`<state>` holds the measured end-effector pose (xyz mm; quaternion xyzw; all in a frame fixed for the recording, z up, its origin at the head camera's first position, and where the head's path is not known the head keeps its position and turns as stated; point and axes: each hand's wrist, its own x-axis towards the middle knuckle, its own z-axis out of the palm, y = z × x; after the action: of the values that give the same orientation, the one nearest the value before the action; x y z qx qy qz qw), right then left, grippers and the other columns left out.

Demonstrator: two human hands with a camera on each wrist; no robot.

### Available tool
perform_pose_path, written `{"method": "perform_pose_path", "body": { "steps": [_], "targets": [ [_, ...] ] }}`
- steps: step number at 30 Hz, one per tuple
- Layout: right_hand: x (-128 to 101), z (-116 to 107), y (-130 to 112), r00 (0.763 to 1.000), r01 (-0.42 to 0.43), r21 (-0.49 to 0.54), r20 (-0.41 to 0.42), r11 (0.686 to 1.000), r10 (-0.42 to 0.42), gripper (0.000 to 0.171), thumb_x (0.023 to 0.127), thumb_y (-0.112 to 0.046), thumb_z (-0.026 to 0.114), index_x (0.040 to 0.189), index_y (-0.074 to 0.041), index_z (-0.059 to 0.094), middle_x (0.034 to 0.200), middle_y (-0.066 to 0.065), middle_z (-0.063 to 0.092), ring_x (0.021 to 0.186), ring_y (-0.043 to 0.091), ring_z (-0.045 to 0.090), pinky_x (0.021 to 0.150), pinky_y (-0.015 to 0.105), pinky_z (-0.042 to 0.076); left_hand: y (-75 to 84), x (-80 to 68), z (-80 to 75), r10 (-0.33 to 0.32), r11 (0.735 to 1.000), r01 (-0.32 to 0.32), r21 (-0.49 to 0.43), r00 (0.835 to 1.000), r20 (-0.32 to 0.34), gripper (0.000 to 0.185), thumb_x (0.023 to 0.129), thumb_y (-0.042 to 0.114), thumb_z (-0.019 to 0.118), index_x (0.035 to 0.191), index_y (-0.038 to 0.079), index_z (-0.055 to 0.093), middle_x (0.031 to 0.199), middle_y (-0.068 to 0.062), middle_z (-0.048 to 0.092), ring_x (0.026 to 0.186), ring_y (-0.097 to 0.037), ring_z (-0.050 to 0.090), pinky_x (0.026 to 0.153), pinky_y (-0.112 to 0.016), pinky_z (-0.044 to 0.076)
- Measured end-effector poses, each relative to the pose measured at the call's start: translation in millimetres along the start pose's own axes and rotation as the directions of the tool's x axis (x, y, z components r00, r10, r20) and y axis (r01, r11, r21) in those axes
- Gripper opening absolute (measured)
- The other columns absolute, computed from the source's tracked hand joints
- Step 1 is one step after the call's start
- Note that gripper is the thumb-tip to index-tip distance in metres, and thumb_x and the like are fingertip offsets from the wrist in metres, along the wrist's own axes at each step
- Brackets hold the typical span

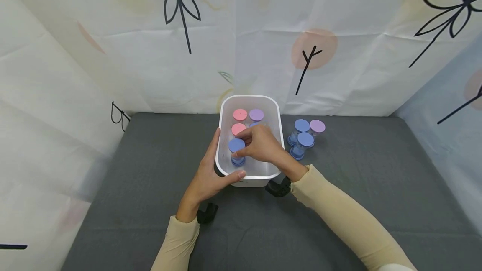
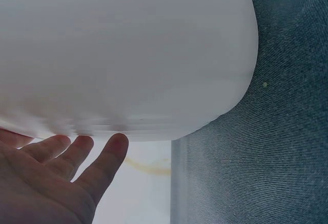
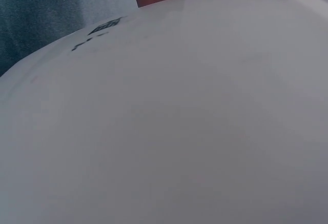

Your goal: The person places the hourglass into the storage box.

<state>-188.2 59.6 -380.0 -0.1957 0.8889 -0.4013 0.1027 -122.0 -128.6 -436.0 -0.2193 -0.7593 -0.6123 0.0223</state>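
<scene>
A white plastic bin [image 1: 251,177] stands on the dark cloth. My left hand [image 1: 208,179] lies along its left outer wall, the thumb reaching over the near rim; the left wrist view shows nearly straight fingers [image 2: 102,167] touching the wall. Inside the bin, my right hand [image 1: 262,144] pinches a blue sand timer [image 1: 237,144] between thumb and fingers, near the front left. Behind it are two pink-capped timers [image 1: 239,115], a purple-capped timer [image 1: 256,115], and a blue one partly hidden by the right hand. Mostly bin wall [image 3: 169,111] fills the right wrist view.
Right of the bin, two blue sand timers [image 1: 297,150] and a purple-capped one [image 1: 317,126] stand close together on the dark grey cloth [image 1: 357,170]. Printed white fabric [image 1: 260,62] hangs behind the table and along both sides.
</scene>
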Motion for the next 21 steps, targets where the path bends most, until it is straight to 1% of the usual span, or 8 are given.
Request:
{"method": "perform_pose_path", "body": {
  "steps": [3, 5, 7, 10, 13, 17, 21],
  "targets": [
    [1, 1, 1, 1.0, 0.003, -0.012, -0.001, 1.0, -0.003, 0.05, 0.071, -0.016, 0.094, 0.115, -0.001, 0.076, 0.102, 0.006, 0.077, 0.088, 0.013, 0.073, 0.076, 0.029, 0.057, 13.9, 0.2, -0.5, -0.003, 1.0, 0.003, -0.018, 1.0, 0.005, 0.116, 0.081, 0.013, 0.084, 0.163, 0.006, 0.003, 0.167, -0.02, 0.012, 0.145, -0.048, 0.027, 0.109, -0.07, 0.026],
    [2, 1, 1, 1.0, -0.001, -0.02, -0.002, 1.0, 0.001, 0.051, 0.07, -0.016, 0.095, 0.116, -0.002, 0.076, 0.103, 0.006, 0.077, 0.089, 0.013, 0.072, 0.076, 0.029, 0.056, 16.9, 0.4, -0.7, 0.003, 1.0, -0.002, -0.031, 1.0, 0.005, 0.115, 0.079, 0.006, 0.083, 0.163, 0.004, 0.004, 0.167, -0.02, 0.011, 0.145, -0.048, 0.026, 0.11, -0.07, 0.025],
    [2, 1, 1, 1.0, -0.003, -0.028, -0.003, 1.0, 0.003, 0.052, 0.07, -0.016, 0.095, 0.116, -0.002, 0.076, 0.103, 0.006, 0.077, 0.089, 0.013, 0.072, 0.075, 0.029, 0.056, 10.4, 0.5, -0.5, 0.006, 1.0, -0.006, -0.016, 1.0, 0.004, 0.116, 0.08, 0.008, 0.083, 0.163, 0.008, 0.003, 0.168, -0.018, 0.011, 0.146, -0.045, 0.026, 0.111, -0.068, 0.025],
    [3, 0, 1, 1.0, -0.01, -0.039, -0.005, 0.999, 0.009, 0.053, 0.07, -0.017, 0.095, 0.117, -0.002, 0.076, 0.102, 0.005, 0.077, 0.087, 0.012, 0.071, 0.073, 0.028, 0.054, -3.0, 0.7, 0.1, 0.01, 1.0, -0.01, 0.004, 1.0, 0.0, 0.119, 0.079, 0.011, 0.085, 0.165, 0.016, 0.002, 0.169, -0.012, 0.011, 0.147, -0.04, 0.028, 0.112, -0.065, 0.028],
    [4, 0, 1, 1.0, -0.007, -0.057, -0.002, 0.998, 0.007, 0.053, 0.071, -0.017, 0.094, 0.118, -0.002, 0.075, 0.101, 0.005, 0.077, 0.085, 0.012, 0.07, 0.071, 0.027, 0.053, -11.2, 0.9, 0.1, 0.02, 1.0, -0.02, 0.001, 1.0, 0.002, 0.119, 0.08, 0.016, 0.086, 0.165, 0.023, 0.003, 0.169, -0.009, 0.012, 0.147, -0.036, 0.03, 0.111, -0.064, 0.03],
    [4, 1, 1, 1.0, -0.014, -0.064, 0.008, 0.998, 0.015, 0.055, 0.072, -0.016, 0.094, 0.12, 0.0, 0.074, 0.101, 0.006, 0.077, 0.086, 0.013, 0.07, 0.07, 0.028, 0.053, -14.2, 0.8, 0.0, 0.023, 1.0, -0.023, -0.009, 1.0, 0.002, 0.118, 0.081, 0.021, 0.086, 0.165, 0.025, 0.003, 0.169, -0.007, 0.012, 0.147, -0.037, 0.029, 0.111, -0.065, 0.029],
    [6, 2, 1, 0.999, -0.028, -0.057, 0.02, 0.998, 0.03, 0.058, 0.073, -0.013, 0.093, 0.124, 0.002, 0.071, 0.106, 0.009, 0.076, 0.093, 0.016, 0.072, 0.076, 0.031, 0.056, -14.2, 0.0, -0.2, 0.011, 1.0, -0.011, -0.003, 1.0, 0.0, 0.118, 0.081, 0.021, 0.086, 0.165, 0.024, 0.003, 0.169, -0.007, 0.012, 0.148, -0.038, 0.028, 0.112, -0.065, 0.029]
  ]
}}
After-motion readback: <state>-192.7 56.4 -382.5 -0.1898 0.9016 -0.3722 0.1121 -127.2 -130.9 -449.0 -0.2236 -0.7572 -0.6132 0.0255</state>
